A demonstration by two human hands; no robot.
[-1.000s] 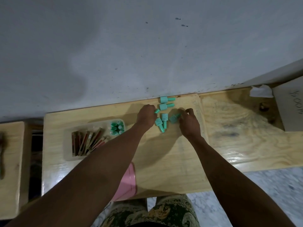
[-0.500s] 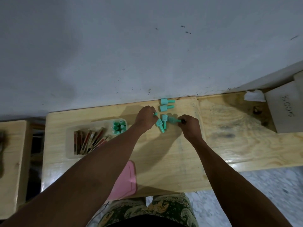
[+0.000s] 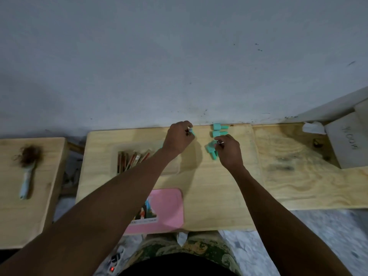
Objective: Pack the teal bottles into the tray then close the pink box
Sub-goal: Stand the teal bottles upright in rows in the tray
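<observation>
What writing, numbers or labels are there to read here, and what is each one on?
"00": the only legible part of the sideways handwriting on the grey box; the other marks are unclear.
Pink box: a strip of print under its picture sticker, too small to read.
Teal bottles: no writing visible.

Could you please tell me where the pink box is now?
In the head view, the pink box lies at the near edge of the wooden table, below the clear tray in frame, partly behind the left forearm.
</observation>
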